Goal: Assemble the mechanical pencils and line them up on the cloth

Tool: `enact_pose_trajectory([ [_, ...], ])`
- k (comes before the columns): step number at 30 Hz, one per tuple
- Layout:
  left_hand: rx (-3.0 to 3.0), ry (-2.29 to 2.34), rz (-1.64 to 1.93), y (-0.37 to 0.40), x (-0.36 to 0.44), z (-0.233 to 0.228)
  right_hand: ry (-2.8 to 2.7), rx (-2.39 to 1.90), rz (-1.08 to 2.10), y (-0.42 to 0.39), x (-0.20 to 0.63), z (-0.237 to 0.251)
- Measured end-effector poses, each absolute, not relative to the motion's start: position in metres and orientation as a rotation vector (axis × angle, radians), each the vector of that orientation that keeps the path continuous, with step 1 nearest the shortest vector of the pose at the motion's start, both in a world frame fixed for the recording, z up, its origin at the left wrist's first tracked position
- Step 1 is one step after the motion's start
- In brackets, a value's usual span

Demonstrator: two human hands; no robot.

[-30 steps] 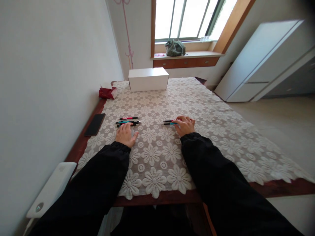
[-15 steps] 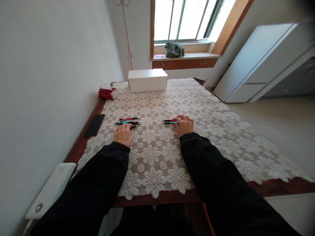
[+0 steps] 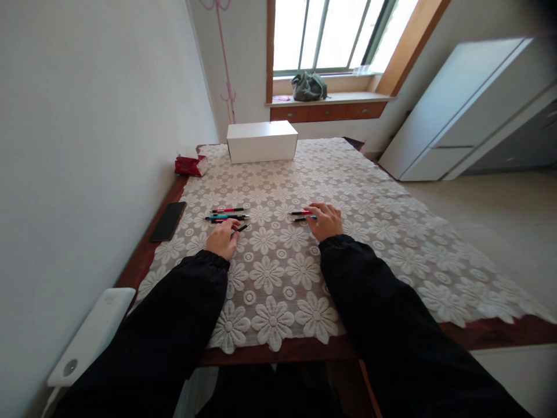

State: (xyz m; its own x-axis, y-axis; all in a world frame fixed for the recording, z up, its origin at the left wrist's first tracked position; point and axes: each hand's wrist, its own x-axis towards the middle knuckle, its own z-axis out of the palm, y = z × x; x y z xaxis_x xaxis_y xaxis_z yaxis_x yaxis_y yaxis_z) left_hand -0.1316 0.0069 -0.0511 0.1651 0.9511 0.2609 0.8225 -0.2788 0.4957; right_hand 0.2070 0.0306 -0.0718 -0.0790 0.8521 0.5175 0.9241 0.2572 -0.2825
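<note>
The left hand point(image 3: 223, 239) pinches a black pen point(image 3: 241, 228) just lifted from the pen cluster point(image 3: 226, 216) at its 12 o'clock; the right hand point(image 3: 325, 221) grips two pens point(image 3: 301, 215) on the lace tabletop point(image 3: 278, 278); gathering seems underway; the next move calls for a firm pinch.

We see a black pen point(image 3: 242, 228) tilted under the left hand's fingers. Beyond it three pens point(image 3: 227, 215) lie flat, parallel, close together on the lace cloth: red farthest, then teal, then black. Two more pens point(image 3: 301, 215), red and teal, lie side by side at the right fingertips.
</note>
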Motion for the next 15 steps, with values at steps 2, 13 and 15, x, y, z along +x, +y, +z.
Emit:
enact_pose_trajectory([
  [2,2.086,1.566,0.878,0.006,-0.126,-0.051,-1.991,-1.461,-0.113,0.024,0.200,-0.066],
  [13,1.340,0.950,1.093,-0.014,-0.097,-0.040,-2.185,-0.956,0.480,-0.021,0.140,-0.051],
  [15,1.285,0.942,1.050,-0.017,-0.093,-0.041,-2.230,-0.974,0.510,-0.023,0.136,-0.056],
])
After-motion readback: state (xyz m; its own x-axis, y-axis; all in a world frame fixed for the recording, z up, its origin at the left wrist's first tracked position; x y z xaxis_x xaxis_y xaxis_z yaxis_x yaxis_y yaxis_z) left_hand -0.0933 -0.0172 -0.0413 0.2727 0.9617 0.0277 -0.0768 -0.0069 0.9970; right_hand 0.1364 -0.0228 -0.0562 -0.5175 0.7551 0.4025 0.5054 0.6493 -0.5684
